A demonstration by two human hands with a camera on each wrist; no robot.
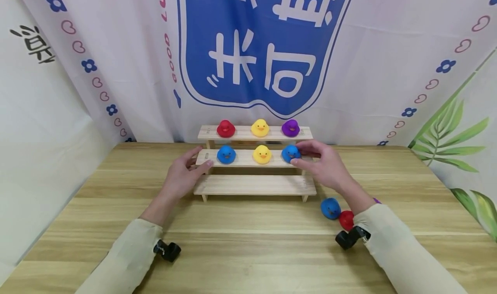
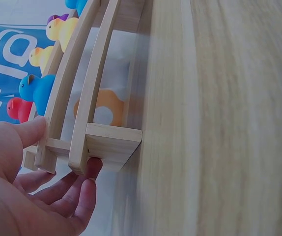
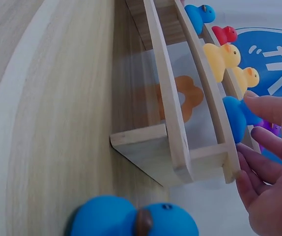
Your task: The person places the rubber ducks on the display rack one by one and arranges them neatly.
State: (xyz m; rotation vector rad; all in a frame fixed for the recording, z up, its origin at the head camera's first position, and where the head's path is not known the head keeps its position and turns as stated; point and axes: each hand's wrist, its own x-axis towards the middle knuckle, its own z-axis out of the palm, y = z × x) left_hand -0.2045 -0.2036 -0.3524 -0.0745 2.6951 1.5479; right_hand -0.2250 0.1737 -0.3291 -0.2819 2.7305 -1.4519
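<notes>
A three-tier wooden shelf (image 1: 254, 184) stands on the table. My left hand (image 1: 182, 173) holds the left end of its middle board, thumb on top and fingers at the end and below in the left wrist view. With thumb and index finger, my right hand (image 1: 324, 164) pinches a blue rubber duck (image 1: 290, 154) at the right of the middle board. Along that board sit another blue duck (image 1: 226, 155) and a yellow duck (image 1: 262, 155). On the top board are a red duck (image 1: 225, 129), a second yellow duck (image 1: 260, 128) and a purple duck (image 1: 290, 128).
A loose blue duck (image 1: 330, 208) and a red duck (image 1: 346, 219) lie on the wood-grain table (image 1: 248, 251) beneath my right forearm. Something purple shows behind that wrist, mostly hidden. A printed curtain (image 1: 147, 69) hangs close behind the shelf.
</notes>
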